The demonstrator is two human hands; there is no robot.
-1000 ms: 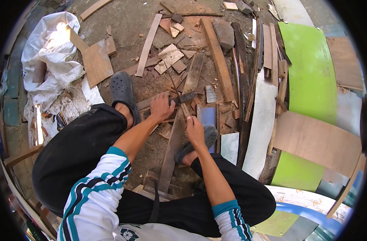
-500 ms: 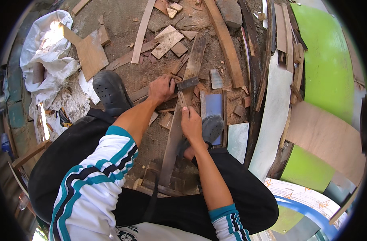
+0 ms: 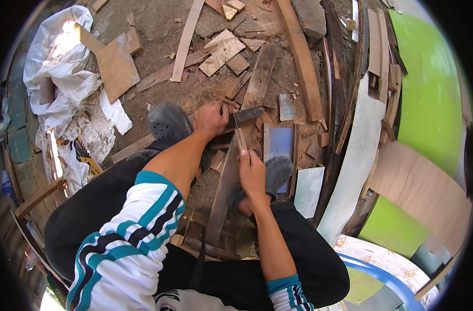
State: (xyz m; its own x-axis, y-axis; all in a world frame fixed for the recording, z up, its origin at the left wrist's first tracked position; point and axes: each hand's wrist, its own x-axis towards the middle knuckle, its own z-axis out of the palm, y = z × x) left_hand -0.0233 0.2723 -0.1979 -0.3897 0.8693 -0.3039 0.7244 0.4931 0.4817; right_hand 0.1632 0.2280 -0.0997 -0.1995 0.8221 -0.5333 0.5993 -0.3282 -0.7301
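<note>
My left hand [image 3: 211, 118] is closed around the near end of a dark grey flat bar [image 3: 250, 113], which lies crosswise over a long weathered plank [image 3: 258, 78]. My right hand [image 3: 252, 168] grips a narrow brownish strip [image 3: 240, 139] between thumb and fingers. It points away from me, its thin far end against or just beside the bar; contact is hard to make out, and its exact kind does not show. Below the hands, a grey-brown board [image 3: 220, 207] runs toward me. My left clog [image 3: 169, 122] rests beside my left hand, my right clog [image 3: 279, 171] beside my right.
Wood offcuts [image 3: 222, 52] and a long brown beam [image 3: 302, 67] lie on the dirt ahead. At left sit a white sack [image 3: 60, 78] and a plywood piece [image 3: 117, 67]. Pale strips [image 3: 350, 155] and green panels [image 3: 425, 88] line the right. A blue sheet [image 3: 280, 140] lies near my right foot.
My left foot has moved right, closer to my left hand. The view has shifted slightly. Both hands keep their grips, and the strip stays by the bar.
</note>
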